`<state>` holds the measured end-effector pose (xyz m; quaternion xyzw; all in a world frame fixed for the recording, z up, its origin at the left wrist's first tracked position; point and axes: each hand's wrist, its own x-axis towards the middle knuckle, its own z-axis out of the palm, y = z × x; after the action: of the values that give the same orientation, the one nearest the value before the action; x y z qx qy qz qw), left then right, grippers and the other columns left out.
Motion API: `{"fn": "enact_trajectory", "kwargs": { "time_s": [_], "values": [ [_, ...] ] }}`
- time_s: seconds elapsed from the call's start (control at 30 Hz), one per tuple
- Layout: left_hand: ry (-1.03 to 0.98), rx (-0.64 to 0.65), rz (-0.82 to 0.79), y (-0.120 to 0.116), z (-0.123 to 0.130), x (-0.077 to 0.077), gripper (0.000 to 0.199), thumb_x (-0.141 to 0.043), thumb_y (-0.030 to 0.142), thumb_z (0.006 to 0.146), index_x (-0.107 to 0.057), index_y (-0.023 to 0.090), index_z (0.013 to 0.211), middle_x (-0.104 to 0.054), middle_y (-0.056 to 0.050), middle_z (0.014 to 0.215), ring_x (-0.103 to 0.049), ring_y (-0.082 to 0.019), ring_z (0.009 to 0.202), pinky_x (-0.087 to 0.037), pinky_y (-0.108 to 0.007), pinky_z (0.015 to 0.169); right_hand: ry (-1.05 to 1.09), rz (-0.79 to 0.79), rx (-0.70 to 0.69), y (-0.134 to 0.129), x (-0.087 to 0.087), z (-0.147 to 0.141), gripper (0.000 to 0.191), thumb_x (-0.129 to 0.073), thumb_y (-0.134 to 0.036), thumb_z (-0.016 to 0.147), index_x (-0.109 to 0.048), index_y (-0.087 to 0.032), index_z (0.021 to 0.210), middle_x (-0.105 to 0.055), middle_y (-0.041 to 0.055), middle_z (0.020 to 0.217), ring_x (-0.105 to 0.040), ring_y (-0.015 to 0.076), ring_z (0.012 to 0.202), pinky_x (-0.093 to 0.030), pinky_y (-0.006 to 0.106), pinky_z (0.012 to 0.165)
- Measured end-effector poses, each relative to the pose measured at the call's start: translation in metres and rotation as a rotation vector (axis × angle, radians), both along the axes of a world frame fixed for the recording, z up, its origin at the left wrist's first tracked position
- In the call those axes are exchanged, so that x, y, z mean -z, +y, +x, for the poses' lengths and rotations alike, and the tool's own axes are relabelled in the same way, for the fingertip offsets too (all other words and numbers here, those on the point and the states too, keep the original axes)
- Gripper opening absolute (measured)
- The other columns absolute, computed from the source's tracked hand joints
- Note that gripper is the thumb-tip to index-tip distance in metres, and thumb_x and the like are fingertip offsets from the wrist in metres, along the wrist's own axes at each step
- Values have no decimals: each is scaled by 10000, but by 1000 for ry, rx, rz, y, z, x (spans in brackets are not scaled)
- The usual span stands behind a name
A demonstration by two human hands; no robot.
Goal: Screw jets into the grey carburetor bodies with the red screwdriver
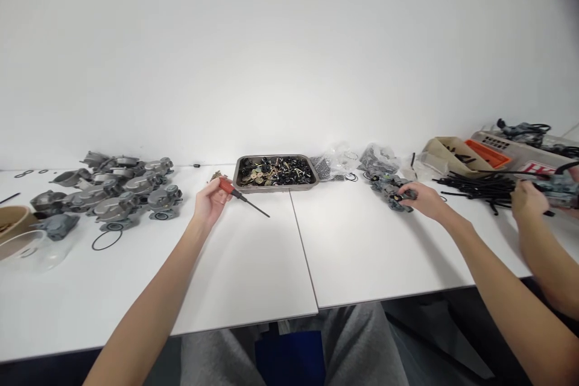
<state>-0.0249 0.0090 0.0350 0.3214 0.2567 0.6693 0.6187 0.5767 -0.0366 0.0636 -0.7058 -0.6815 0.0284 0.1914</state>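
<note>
A red-handled screwdriver is held in my left hand, its dark shaft angled down to the right above the white table. On the right, my right hand has its fingers on a small grey metal part in a group of such parts. Between the hands and farther back lies a metal tray of small black and brass-coloured pieces.
Grey metal housings cluster at the left, near a tan bowl and a black ring. Plastic bags stand behind. At the right are black tubes, bins and another person's hands with a part.
</note>
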Motion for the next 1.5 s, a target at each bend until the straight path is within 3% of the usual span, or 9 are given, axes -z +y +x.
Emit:
{"fn": "enact_trajectory", "kwargs": {
  "time_s": [0.23,0.37,0.47,0.6,0.77,0.9,1.13,1.33,1.5],
  "values": [
    [229,96,33,-6,22,11,342,-769,254,665,-569,115,905,-682,-80,677,-625,-170,513,-525,-317,598,-112,7,102,6,-8,7,629,-780,-269,665,-572,-147,1246,-578,254,1237,-570,334,1087,-427,412,827],
    [574,71,103,-5,31,22,364,-782,326,672,-565,155,909,-678,-61,736,-640,-175,578,-519,-344,661,-211,189,118,10,-17,-13,536,-657,-349,798,-542,-158,1285,-586,241,1236,-526,331,1163,-408,430,905],
    [974,-88,231,-1,29,31,274,-800,289,647,-632,184,837,-645,-43,751,-586,-151,652,-456,-296,654,-120,259,-56,11,-23,-61,426,-527,-478,869,-586,-206,1192,-628,169,1175,-523,296,1165,-398,419,949],
    [1110,-139,341,0,24,38,174,-805,200,626,-664,208,728,-635,-57,800,-549,-182,768,-430,-301,713,48,239,-283,18,-20,-151,302,-525,-462,878,-641,-232,1036,-627,128,1169,-573,268,1092,-422,404,941],
    [1211,-200,457,-2,22,34,70,-723,210,718,-680,205,773,-623,-85,853,-553,-235,870,-433,-352,814,232,119,-556,37,10,-246,280,-504,-443,916,-634,-206,987,-637,101,1090,-598,243,1026,-456,396,924],
    [1349,-366,506,0,6,11,104,-629,206,788,-674,196,881,-612,-131,996,-534,-272,1015,-404,-415,957,294,173,-586,42,43,-282,261,-468,-377,944,-622,-195,1051,-636,100,1110,-574,246,1077,-431,413,972],
    [1570,-1058,27,-6,-57,-28,307,-625,285,786,-592,151,1061,-517,-205,1195,-389,-413,1248,-258,-562,1088,446,172,-531,41,66,-284,244,-512,-360,916,-629,-188,1043,-650,79,1008,-595,222,974,-456,389,922],
    [1619,-856,-475,-6,-85,-18,327,-751,296,651,-530,155,846,-521,-266,1183,-428,-481,1230,-353,-586,977,528,147,-528,37,66,-289,260,-504,-380,911,-646,-187,1011,-647,78,1018,-598,207,951,-459,383,907],
    [1505,-850,-401,-9,-99,-22,321,-821,243,533,-538,173,668,-590,-118,786,-572,-357,974,-428,-387,804,536,160,-543,32,63,-292,251,-487,-367,914,-645,-185,981,-653,73,1010,-588,208,963,-448,386,918]
  ]
}}
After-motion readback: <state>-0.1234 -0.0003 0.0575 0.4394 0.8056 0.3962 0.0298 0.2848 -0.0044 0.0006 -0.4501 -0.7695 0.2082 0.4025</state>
